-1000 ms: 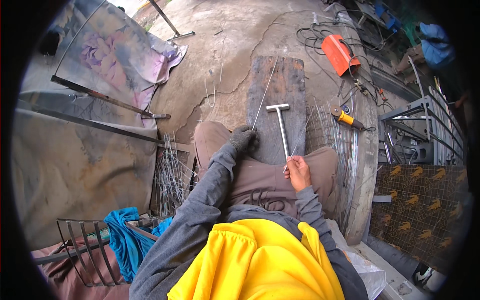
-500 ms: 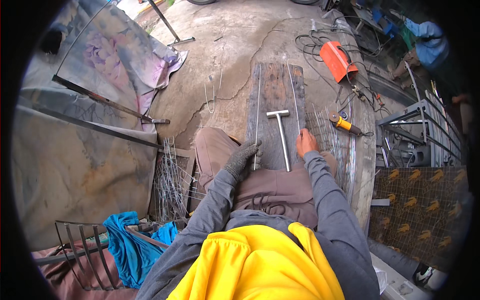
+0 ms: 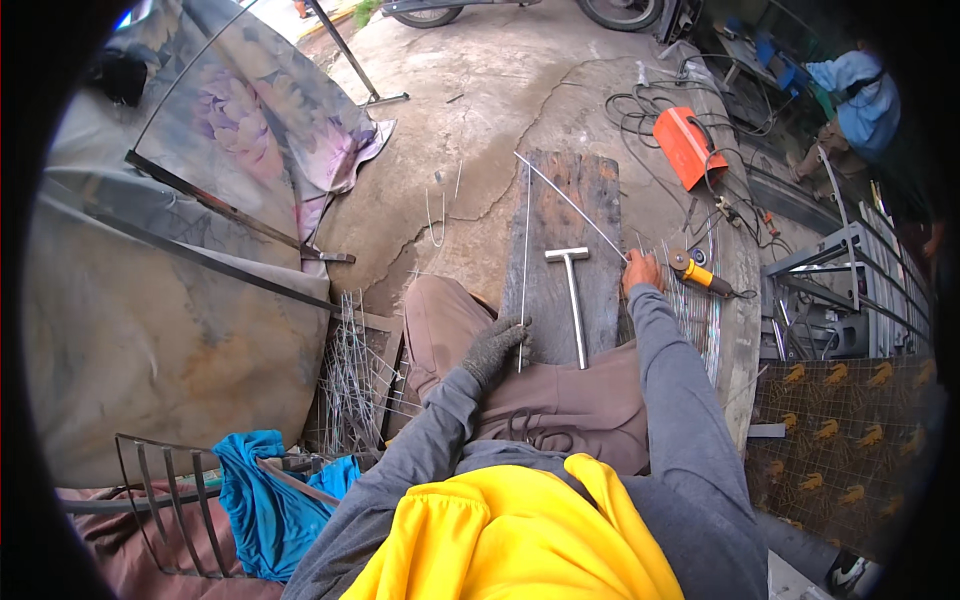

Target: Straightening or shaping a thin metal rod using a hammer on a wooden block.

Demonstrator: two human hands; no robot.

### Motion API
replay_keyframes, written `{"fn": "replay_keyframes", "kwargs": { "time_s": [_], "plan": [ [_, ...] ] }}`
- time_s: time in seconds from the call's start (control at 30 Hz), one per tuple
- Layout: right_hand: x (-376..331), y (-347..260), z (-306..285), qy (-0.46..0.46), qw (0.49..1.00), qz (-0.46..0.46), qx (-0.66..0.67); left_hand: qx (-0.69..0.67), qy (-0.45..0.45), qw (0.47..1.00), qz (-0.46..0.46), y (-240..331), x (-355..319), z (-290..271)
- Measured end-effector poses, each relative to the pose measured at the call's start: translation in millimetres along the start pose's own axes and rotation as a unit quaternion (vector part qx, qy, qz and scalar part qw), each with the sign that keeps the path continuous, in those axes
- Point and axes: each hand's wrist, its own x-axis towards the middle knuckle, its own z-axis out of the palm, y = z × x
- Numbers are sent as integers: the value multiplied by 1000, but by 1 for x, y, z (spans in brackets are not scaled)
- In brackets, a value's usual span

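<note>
My left hand (image 3: 496, 352), in a grey glove, is closed round the near end of a thin metal rod (image 3: 526, 240) that lies along the left side of a dark wooden plank (image 3: 595, 215). Bare, my right hand (image 3: 642, 271) grips the near end of a second thin metal rod (image 3: 570, 203) beside the plank's right edge. That rod slants across the plank, and its far tip sits at the far end of the first rod. Between my hands a T-shaped metal hammer (image 3: 575, 310) lies on the plank, its head pointing away from me.
Wire pieces lie in piles left (image 3: 352, 375) and right (image 3: 708, 325) of my legs. A yellow angle grinder (image 3: 703, 274) and an orange machine (image 3: 690, 148) with cables lie to the right. A bent wire (image 3: 437, 222) is on the concrete. A person in blue (image 3: 868, 110) is far right.
My right hand has moved right and the far tip of its rod has swung left, so the rod now slants across the plank. My left hand still holds its rod.
</note>
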Motion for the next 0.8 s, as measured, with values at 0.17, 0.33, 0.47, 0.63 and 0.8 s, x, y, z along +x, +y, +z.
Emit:
{"fn": "replay_keyframes", "kwargs": {
  "time_s": [0.17,0.33,0.47,0.63,0.8],
  "plan": [
    [14,6,0,28,999,-33,-2,74,21,996,41,1,-5,2],
    [30,2,-1,27,999,-23,-22,91,35,994,52,-1,-8,1],
    [19,-5,-11,63,996,-56,5,126,37,990,58,0,-14,3],
    [-34,-5,-1,69,980,-121,139,-85,26,996,-20,43,-36,58],
    [-141,-11,4,-81,941,-42,326,-222,9,974,-41,84,-74,114]
  ]
}}
